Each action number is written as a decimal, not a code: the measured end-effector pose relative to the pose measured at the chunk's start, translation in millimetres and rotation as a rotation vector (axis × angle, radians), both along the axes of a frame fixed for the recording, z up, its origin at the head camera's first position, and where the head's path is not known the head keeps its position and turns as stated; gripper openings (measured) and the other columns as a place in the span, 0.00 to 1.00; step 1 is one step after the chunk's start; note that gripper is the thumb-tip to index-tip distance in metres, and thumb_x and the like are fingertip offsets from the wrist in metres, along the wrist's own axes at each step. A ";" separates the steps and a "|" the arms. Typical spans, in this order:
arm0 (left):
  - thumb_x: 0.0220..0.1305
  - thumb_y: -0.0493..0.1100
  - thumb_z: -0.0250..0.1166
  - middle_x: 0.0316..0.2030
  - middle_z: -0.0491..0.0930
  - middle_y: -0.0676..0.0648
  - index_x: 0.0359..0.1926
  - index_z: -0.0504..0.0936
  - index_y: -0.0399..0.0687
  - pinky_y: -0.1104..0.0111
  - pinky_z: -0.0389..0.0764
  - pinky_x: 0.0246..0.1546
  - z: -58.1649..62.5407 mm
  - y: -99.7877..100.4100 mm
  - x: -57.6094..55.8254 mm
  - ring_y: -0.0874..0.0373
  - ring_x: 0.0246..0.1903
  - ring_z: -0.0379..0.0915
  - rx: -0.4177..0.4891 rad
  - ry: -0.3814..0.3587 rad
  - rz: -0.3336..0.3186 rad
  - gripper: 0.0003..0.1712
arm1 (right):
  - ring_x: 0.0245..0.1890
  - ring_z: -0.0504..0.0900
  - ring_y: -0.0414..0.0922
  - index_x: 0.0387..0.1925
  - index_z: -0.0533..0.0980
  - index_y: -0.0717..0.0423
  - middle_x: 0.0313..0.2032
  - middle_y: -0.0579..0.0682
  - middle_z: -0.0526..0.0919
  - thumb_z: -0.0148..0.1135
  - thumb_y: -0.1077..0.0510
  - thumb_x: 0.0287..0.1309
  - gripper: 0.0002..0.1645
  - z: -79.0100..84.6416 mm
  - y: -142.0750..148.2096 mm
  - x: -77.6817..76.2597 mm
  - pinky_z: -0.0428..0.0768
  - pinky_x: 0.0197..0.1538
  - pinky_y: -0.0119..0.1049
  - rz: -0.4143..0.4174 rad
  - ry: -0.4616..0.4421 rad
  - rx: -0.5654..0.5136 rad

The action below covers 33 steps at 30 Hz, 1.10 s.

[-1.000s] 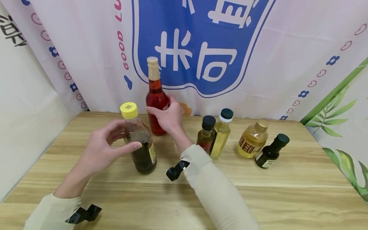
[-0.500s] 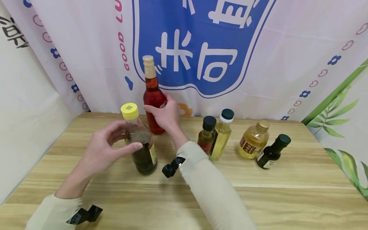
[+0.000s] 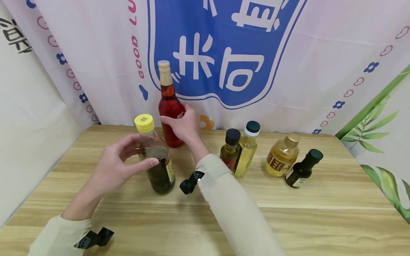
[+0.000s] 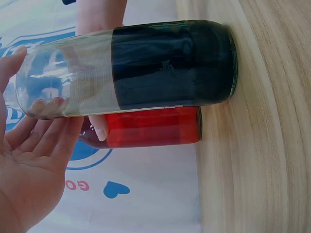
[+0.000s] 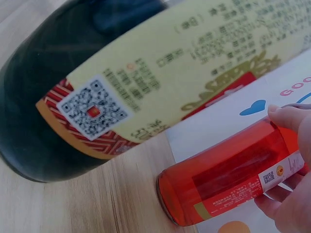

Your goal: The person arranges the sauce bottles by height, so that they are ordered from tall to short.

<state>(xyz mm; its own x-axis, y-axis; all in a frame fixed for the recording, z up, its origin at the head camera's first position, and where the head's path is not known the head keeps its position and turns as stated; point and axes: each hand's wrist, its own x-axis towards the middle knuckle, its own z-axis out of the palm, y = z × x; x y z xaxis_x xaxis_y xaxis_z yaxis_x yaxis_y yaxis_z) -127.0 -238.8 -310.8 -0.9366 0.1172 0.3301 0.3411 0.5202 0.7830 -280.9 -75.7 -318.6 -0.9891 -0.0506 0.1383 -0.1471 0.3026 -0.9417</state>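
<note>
A dark-sauce bottle with a yellow cap stands on the wooden table. My left hand curls round its shoulder, thumb in front and fingers behind. In the left wrist view my left hand touches the dark bottle with its fingertips while the palm stays off the glass. Behind it stands a tall red bottle, and my right hand grips its body from the right. The right wrist view shows the dark bottle's label close up, with the red bottle upright on the wood in my right hand.
Right of my right arm stand several smaller bottles: a black-capped amber one, a pale yellow one, a round golden one and a small dark one. A printed cloth backdrop closes the table's far edge.
My right hand has shifted the red bottle a little to the left and toward the backdrop. The left hand and the dark bottle have stayed put.
</note>
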 end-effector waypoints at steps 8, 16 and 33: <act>0.65 0.42 0.77 0.59 0.83 0.45 0.67 0.78 0.46 0.86 0.79 0.56 -1.0 3.3 -2.8 0.71 0.53 0.80 -0.004 -0.014 -0.006 0.32 | 0.64 0.81 0.49 0.72 0.72 0.47 0.65 0.51 0.83 0.80 0.48 0.58 0.43 -0.7 3.2 -0.6 0.85 0.65 0.50 -0.012 -0.016 -0.007; 0.65 0.41 0.77 0.59 0.82 0.47 0.67 0.78 0.48 0.87 0.78 0.57 -1.7 -0.1 -2.1 0.72 0.54 0.80 -0.001 -0.009 -0.009 0.31 | 0.62 0.82 0.49 0.72 0.72 0.47 0.65 0.51 0.83 0.80 0.46 0.58 0.44 1.2 0.1 -0.6 0.86 0.63 0.48 -0.007 -0.007 0.026; 0.64 0.40 0.77 0.59 0.82 0.45 0.67 0.78 0.46 0.87 0.78 0.57 -1.2 -0.5 -1.8 0.74 0.54 0.79 -0.005 0.001 -0.006 0.31 | 0.61 0.82 0.48 0.69 0.73 0.47 0.63 0.50 0.84 0.80 0.46 0.58 0.41 4.8 -2.2 0.3 0.86 0.63 0.50 -0.016 -0.022 0.055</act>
<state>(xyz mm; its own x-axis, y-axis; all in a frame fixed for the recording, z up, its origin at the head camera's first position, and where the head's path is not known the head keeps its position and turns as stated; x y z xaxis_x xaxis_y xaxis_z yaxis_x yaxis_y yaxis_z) -128.9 -239.3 -312.0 -0.9354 0.1247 0.3308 0.3454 0.5219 0.7800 -280.6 -77.9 -313.8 -0.9926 -0.0414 0.1142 -0.1215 0.3560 -0.9266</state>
